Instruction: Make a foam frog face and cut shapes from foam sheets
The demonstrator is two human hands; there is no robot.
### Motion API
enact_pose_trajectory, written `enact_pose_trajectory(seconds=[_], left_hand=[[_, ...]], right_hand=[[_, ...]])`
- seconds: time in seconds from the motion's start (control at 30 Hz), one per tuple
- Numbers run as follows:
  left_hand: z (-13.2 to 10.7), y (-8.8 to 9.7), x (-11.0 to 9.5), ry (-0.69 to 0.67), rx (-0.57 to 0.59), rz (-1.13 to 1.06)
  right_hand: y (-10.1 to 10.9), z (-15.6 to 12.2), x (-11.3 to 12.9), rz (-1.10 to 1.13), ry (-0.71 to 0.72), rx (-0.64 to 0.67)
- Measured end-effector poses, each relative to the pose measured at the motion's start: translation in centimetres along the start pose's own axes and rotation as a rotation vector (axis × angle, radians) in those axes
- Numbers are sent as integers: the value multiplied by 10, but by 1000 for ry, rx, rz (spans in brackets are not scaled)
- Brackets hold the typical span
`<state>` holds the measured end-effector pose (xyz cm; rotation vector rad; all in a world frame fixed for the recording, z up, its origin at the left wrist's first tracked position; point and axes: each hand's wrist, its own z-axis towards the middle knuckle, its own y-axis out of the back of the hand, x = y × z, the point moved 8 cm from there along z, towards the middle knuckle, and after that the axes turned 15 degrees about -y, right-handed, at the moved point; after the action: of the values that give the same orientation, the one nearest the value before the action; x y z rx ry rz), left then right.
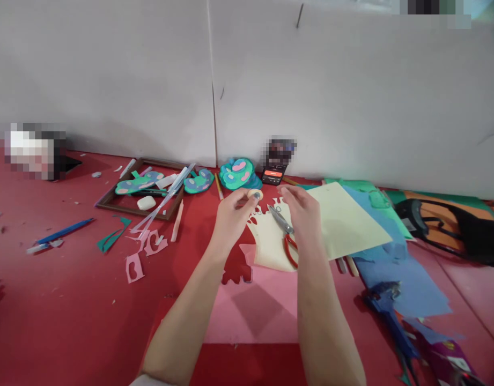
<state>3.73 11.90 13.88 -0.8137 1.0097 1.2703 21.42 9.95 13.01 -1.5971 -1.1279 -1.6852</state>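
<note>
My left hand (pixel 233 212) is raised over the red floor with its fingers pinched on a small cream paper cutout (pixel 255 194). My right hand (pixel 303 214) hovers close beside it, fingers bent and slightly apart, holding nothing that I can see. Just below the hands lie red-handled scissors (pixel 286 236) on a cream sheet (pixel 335 222) with a jagged cut edge. A pink sheet (pixel 258 305) lies under my forearms.
Blue (pixel 407 279) and green sheets spread to the right beside a black-and-orange bag (pixel 451 225). A brown frame (pixel 140 195) with teal shapes, a teal flower cutout (pixel 238 172), a phone (pixel 274 174), pink scraps (pixel 144 252) and a blue pen (pixel 64 232) lie near the white wall.
</note>
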Motion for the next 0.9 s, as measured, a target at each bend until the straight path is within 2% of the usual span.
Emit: enact_pose_trajectory(seconds=[0.13, 0.33, 0.5, 0.9], left_hand=[[-1, -3, -1, -11, 14, 1], [-2, -6, -1, 3, 20, 19], [-3, -14, -4, -24, 93, 15], [-5, -21, -14, -146, 183, 208]], right_hand=[[2, -25, 7, -20, -23, 23], [-7, -32, 9, -61, -31, 146], [-12, -37, 13, -67, -27, 214], [-4, -38, 16, -101, -1, 122]])
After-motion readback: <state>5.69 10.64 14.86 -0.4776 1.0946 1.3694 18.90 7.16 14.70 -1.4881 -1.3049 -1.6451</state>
